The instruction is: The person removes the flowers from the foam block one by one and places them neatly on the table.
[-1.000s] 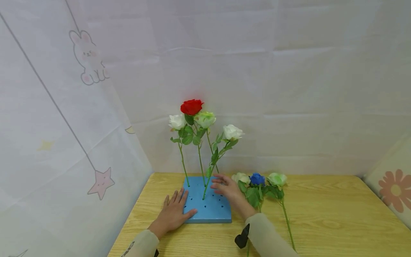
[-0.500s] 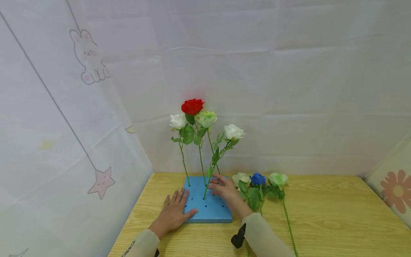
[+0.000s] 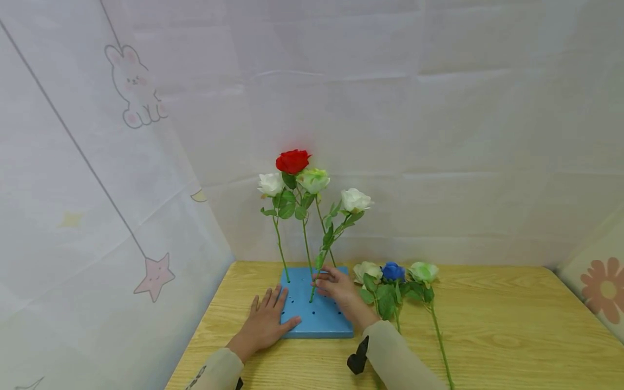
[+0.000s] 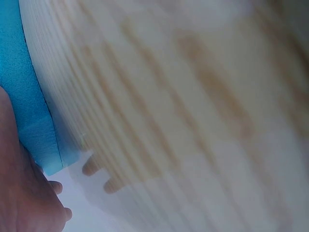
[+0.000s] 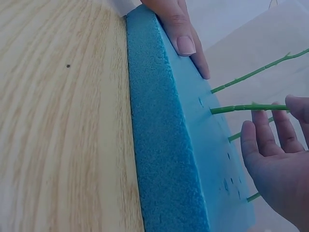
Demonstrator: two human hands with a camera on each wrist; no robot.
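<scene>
A blue foam block (image 3: 322,319) with rows of holes lies on the wooden table (image 3: 487,336). Four roses stand in it: red (image 3: 292,161), white (image 3: 270,184), pale green (image 3: 313,180) and a leaning white one (image 3: 355,200). My left hand (image 3: 265,322) lies flat across the block's left edge, its thumb (image 5: 181,41) on the foam. My right hand (image 3: 322,281) reaches over the block to the leaning rose's stem (image 5: 241,108). Its fingers (image 5: 263,133) look nearly straight just under the stem, with the thumb at the stem's far side.
Three loose roses, cream (image 3: 365,270), blue (image 3: 392,271) and pale green (image 3: 422,271), lie on the table right of the block, stems toward me. A cloth backdrop with rabbit and star prints closes the back and left. A flower-print cushion (image 3: 602,287) sits at far right.
My right hand has slid left across the block, from beside the lying roses up to the leaning rose's stem. The left hand and the flowers have stayed put.
</scene>
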